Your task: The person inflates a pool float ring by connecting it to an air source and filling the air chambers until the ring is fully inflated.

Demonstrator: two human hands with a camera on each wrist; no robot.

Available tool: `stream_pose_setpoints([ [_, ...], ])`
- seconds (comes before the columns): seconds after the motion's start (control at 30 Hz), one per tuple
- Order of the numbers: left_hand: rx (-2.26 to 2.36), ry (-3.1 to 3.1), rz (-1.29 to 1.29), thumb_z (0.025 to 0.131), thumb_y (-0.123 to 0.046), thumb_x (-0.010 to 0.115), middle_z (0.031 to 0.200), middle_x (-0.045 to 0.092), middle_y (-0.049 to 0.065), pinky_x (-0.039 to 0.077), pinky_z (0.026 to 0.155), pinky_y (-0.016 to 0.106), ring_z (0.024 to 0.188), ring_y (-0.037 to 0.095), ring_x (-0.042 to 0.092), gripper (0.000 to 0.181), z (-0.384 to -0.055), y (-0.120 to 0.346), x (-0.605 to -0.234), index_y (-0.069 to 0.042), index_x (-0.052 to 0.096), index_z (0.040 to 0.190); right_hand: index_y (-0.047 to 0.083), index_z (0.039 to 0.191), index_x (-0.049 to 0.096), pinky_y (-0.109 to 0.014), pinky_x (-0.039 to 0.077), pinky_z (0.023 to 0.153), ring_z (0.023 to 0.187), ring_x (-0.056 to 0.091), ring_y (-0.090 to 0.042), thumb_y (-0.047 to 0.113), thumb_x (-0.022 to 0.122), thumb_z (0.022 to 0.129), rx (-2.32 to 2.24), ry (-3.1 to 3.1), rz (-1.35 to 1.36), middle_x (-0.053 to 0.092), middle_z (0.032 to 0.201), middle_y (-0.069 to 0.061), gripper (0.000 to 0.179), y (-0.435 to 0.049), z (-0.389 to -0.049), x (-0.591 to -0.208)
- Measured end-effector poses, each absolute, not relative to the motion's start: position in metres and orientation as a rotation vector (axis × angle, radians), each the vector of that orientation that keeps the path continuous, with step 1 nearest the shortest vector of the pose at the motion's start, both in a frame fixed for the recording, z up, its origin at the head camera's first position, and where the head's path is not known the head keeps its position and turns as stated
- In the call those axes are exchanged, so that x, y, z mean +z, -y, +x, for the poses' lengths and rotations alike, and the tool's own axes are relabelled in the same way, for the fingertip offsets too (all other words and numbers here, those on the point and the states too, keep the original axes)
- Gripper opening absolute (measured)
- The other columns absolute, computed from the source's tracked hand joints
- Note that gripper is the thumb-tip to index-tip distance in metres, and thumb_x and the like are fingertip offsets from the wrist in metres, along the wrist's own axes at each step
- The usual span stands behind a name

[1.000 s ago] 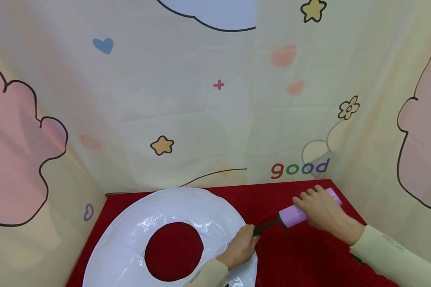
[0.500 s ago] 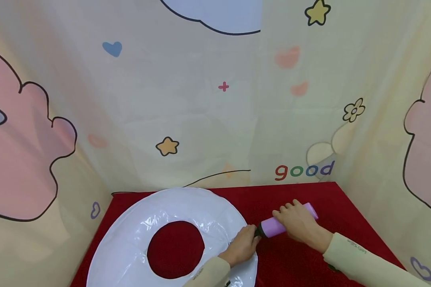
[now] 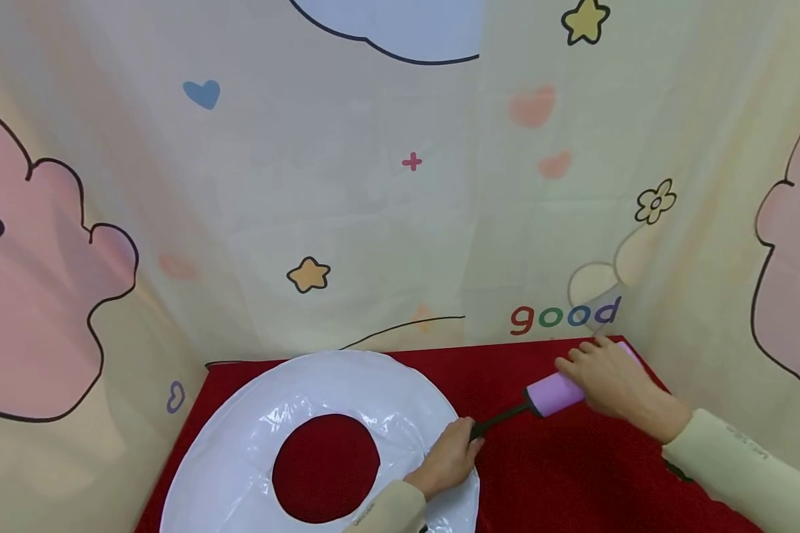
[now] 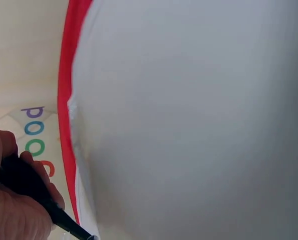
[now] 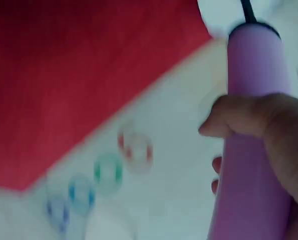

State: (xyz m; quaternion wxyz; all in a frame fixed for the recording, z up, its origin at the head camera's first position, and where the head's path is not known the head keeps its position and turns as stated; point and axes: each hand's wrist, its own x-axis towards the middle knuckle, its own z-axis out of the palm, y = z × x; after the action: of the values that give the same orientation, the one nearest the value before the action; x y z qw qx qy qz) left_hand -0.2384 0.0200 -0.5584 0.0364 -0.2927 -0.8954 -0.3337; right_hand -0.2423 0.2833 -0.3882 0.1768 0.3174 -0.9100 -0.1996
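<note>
The pump spans both hands, its purple barrel over the far right corner of the red bench. The right hand has its fingers wrapped round the barrel, whose dark-rimmed end sticks out past them. From that end a dark rod slants to the left hand, its fingers clamped on the black grip beside the right rim of the white ring. A narrow tip juts past those fingers; whether it enters the ring cannot be told. The ring lies left of the barrel, reaching the bench's far edge.
</note>
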Motion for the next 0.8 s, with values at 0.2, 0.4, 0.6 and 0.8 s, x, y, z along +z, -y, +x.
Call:
stream_pose_setpoints([
  [0.2, -1.011, 2.738, -0.862, 0.097, -0.015, 0.056, 0.084, 0.055, -0.004, 0.044, 0.069, 0.024, 0.079, 0.008, 0.053, 0.005, -0.237, -0.014, -0.562, -0.012, 0.054, 0.094, 0.011, 0.081, 0.056, -0.036, 0.046, 0.065, 0.064, 0.063, -0.023, 0.022, 0.091, 0.057, -0.641, 2.486, 0.929, 0.064, 0.069, -0.007, 0.044, -0.223, -0.237, -0.441],
  [0.4, -0.974, 2.722, -0.841, 0.094, -0.011, 0.058, 0.088, 0.059, 0.001, 0.045, 0.071, 0.027, 0.083, 0.013, 0.056, 0.005, -0.238, -0.013, -0.564, -0.01, 0.054, 0.097, 0.011, 0.082, 0.056, -0.037, 0.048, 0.066, 0.064, 0.063, -0.023, 0.024, 0.089, 0.06, -0.663, 2.487, 0.919, 0.063, 0.069, -0.007, 0.042, -0.201, -0.236, -0.455],
  [0.6, -1.016, 2.777, -0.948, 0.099, -0.018, 0.055, 0.081, 0.051, -0.006, 0.039, 0.066, 0.019, 0.074, 0.004, 0.046, 0.006, -0.235, -0.016, -0.565, -0.013, 0.053, 0.094, 0.016, 0.095, 0.062, -0.04, 0.05, 0.072, 0.075, 0.066, -0.024, 0.024, 0.091, 0.057, -0.541, 2.673, 0.941, 0.07, 0.084, -0.003, 0.049, -0.235, -0.23, -0.44],
  [0.8, -0.987, 2.739, -0.928, 0.099, -0.018, 0.053, 0.081, 0.049, -0.006, 0.041, 0.071, 0.021, 0.077, 0.006, 0.045, 0.008, -0.237, -0.01, -0.563, -0.014, 0.051, 0.093, 0.016, 0.09, 0.063, -0.047, 0.051, 0.073, 0.08, 0.067, -0.029, 0.013, 0.09, 0.052, -0.49, 2.588, 0.867, 0.071, 0.087, -0.006, 0.047, -0.284, -0.237, -0.388],
])
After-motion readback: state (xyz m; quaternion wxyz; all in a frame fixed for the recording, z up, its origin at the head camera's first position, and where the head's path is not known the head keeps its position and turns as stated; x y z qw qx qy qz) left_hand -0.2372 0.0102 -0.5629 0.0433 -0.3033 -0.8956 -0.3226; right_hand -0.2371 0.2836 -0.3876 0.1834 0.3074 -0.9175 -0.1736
